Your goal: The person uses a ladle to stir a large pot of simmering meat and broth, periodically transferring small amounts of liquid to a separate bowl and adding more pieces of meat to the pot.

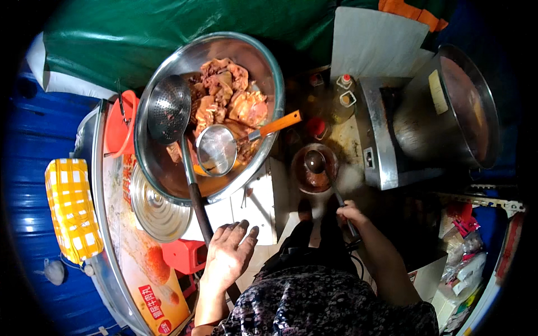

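At the far left, the big steel bowl (278, 95) already holds chunks of meat (223, 84) in reddish sauce; the tall pot (414, 126) stands far right. The skimmer (168, 109) leans in the big bowl, its handle under the left hand (231, 249), whose fingers lie loosely spread; contact is unclear. The right hand (350, 215) is closed round the ladle (315, 162), its head in the small bowl (298, 178), mid-scene. Scooping or stirring seems underway; how much remains cannot be told.

A cramped kitchen: large stockpot (414, 129), steel basin (263, 66) of meat (246, 106), skimmer (168, 109), ladle (315, 162).
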Demonstrator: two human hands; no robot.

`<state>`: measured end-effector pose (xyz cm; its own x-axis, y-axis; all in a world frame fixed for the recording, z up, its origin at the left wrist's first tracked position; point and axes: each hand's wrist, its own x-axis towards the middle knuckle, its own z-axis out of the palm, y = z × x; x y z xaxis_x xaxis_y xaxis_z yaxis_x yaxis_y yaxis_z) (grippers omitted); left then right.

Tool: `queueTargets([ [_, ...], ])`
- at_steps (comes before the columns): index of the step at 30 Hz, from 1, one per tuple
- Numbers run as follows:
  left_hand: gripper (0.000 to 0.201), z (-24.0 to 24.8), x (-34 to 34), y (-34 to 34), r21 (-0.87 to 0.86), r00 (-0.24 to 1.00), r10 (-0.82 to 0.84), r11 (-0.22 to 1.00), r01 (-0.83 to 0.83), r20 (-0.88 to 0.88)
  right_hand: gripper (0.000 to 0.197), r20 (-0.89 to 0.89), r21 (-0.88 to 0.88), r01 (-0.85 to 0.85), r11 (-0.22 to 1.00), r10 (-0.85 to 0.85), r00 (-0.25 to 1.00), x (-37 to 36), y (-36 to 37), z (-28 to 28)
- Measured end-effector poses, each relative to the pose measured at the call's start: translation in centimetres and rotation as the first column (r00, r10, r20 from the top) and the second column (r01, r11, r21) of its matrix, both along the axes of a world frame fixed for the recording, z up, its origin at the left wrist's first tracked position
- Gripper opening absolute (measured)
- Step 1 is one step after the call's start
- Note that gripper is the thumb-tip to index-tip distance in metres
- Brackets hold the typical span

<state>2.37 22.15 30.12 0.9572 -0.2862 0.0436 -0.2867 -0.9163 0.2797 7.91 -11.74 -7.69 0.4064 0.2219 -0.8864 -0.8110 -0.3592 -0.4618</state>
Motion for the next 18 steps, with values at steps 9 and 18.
queueTargets([
  [9,0.031,0.2,-0.9,0.7,0.029,0.999,0.039,0.999,-0.038,-0.007,0.026,-0.068,0.466,0.205,0.860,-0.197,0.978,0.2,-8.1,20.5],
  [18,0.031,-0.6,-0.8,-1.3,0.108,0.983,0.182,0.978,-0.180,-0.012,0.030,0.320,0.480,0.496,0.723,-0.671,0.669,2.5,-18.2,37.6],
])
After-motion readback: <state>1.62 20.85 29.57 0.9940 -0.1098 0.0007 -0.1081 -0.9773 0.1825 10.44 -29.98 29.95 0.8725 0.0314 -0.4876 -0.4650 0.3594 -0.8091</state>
